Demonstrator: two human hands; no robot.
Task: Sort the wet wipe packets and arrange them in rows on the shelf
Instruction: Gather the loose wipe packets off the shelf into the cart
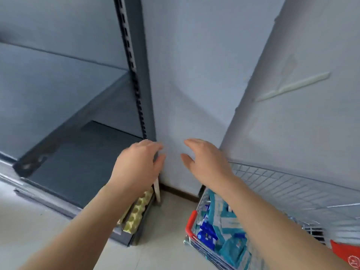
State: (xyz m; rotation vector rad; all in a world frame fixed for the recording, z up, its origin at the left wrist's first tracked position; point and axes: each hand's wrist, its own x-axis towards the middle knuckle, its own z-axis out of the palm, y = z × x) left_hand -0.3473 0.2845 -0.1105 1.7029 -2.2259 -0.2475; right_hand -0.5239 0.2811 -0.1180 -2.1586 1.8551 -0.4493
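The soft plastic wet wipe packets (220, 230), pale turquoise-and-white ones mixed with a few deep blue ones, lie heaped in a silver wire shopping cart (272, 184) with red plastic corner trim, at the lower right of the view. They are jumbled at mixed angles, so the heap shows no common long axis; blur hides their print.

The heap sits below the right forearm, down and back toward the person from the right hand (204, 158), which is clearly the nearer of the two. That hand hangs in the air before the pale grey wall (194, 75), fingers loosely spread, grasping nothing. The left hand (138, 162) hovers just beside it, likewise relaxed and empty, in front of the slotted dark metal upright (134, 84).

The dark grey metal shelf board (78, 162) lies to the left of both hands. Lower down, under the left forearm, stand yellow-patterned packets (136, 213).

I judge that no packet has yet been picked up, so the reach must go down and right into the cart.
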